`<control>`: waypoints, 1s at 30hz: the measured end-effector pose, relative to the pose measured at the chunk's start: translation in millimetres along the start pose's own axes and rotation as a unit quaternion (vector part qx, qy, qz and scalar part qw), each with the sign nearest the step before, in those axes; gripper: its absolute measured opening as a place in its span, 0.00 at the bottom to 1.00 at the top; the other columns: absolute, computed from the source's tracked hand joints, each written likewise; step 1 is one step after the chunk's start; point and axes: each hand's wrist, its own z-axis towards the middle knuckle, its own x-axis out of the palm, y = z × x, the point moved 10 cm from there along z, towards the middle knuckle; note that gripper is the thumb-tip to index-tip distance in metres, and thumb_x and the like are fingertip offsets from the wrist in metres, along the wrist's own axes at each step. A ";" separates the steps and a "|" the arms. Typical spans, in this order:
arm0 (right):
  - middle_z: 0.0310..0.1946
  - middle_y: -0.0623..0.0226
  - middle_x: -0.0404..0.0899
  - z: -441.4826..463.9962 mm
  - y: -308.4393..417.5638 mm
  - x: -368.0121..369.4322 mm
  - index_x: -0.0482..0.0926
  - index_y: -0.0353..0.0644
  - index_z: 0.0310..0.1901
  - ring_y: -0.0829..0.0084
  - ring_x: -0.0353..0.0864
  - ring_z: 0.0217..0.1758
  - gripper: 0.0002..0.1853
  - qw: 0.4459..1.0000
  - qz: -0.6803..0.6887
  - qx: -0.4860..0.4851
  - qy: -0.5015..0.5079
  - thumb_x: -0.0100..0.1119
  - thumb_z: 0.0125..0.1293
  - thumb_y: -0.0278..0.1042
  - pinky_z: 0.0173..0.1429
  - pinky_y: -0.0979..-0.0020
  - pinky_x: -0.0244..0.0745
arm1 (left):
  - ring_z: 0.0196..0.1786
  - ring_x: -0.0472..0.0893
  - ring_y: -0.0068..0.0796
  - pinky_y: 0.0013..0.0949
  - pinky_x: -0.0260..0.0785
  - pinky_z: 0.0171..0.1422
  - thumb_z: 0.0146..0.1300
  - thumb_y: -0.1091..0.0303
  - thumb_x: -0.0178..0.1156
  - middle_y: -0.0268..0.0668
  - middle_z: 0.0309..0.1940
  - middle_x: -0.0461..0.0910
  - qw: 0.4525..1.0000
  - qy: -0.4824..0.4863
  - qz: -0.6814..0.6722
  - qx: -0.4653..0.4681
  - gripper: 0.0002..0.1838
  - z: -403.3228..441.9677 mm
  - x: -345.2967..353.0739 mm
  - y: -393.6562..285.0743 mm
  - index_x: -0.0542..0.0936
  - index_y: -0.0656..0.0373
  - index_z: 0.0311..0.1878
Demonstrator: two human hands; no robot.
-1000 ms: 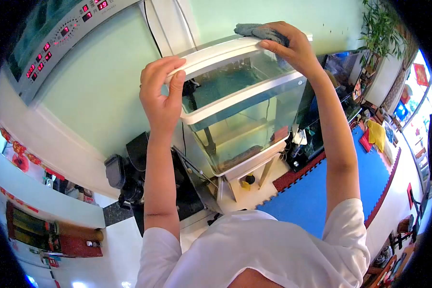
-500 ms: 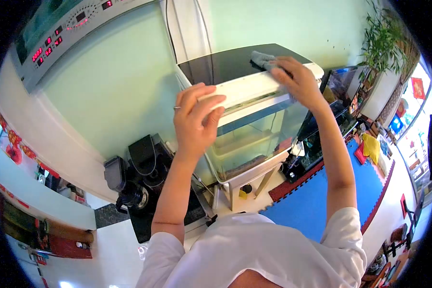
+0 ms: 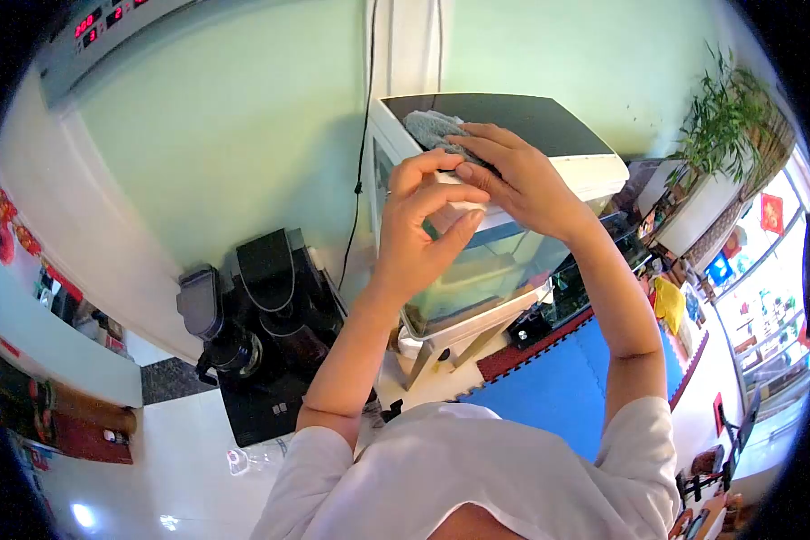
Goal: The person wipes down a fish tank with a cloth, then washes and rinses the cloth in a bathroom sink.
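Note:
A fish tank with glass sides has a lid with a dark glossy top and a white rim. My right hand presses a grey-blue cloth onto the lid near its left front corner, fingers lying over the cloth's edge. Close beside it, my left hand is at the lid's front edge with fingers curved and apart, nothing visibly held. Whether its fingertips touch the rim, I cannot tell.
A coffee maker and a black machine stand on a black-topped surface at left. A black cable hangs along the wall. Blue floor mats lie at right, and a leafy plant stands behind.
My right hand has slid the cloth leftward across the lid, from the right part to the left front corner. My left hand now sits right beside it. The view has shifted slightly.

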 end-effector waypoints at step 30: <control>0.60 0.54 0.69 20.2 -28.7 19.0 0.72 0.41 0.58 0.54 0.65 0.64 0.21 0.994 -0.010 0.078 0.075 0.46 0.68 0.43 0.68 0.61 0.56 | 0.70 0.51 0.59 0.51 0.42 0.72 0.71 0.54 0.40 0.60 0.68 0.50 0.979 -0.145 0.021 -0.142 0.32 9.5 -16.7 156.4 0.54 0.70 0.68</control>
